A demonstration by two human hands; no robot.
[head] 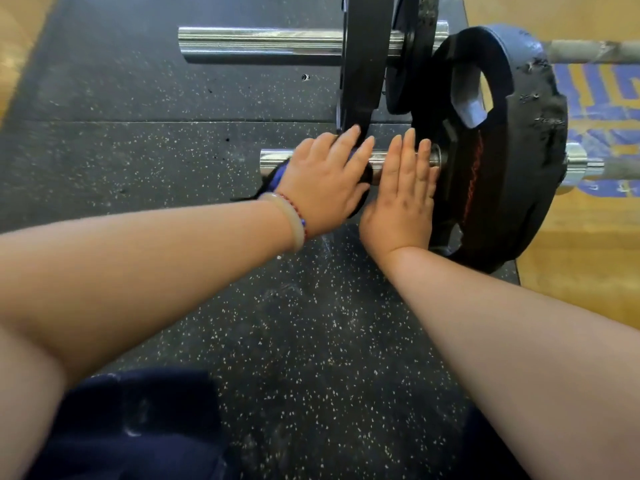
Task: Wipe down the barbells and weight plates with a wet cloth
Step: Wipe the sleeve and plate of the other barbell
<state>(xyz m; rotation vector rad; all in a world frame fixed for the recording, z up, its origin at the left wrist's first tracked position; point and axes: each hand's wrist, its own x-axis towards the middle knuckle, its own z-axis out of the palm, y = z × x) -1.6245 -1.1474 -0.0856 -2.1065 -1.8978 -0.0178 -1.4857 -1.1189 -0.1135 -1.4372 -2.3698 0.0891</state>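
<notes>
A chrome barbell sleeve (273, 161) lies across the middle of the view, carrying a worn black weight plate (498, 174) with grip holes on its right. My left hand (325, 178) lies over the sleeve with straight fingers, pressing a dark blue cloth (273, 180) against it; the cloth is mostly hidden under the palm. My right hand (403, 199) rests flat on the sleeve just beside the plate, fingers straight and touching the plate's hub. A second barbell sleeve (256, 45) lies further back, loaded with black plates (365, 60).
Speckled black rubber matting (138, 133) covers the floor under both bars. Wooden flooring (581, 258) with blue lettering starts to the right of the plate. Dark blue clothing on my legs (145, 427) fills the bottom left.
</notes>
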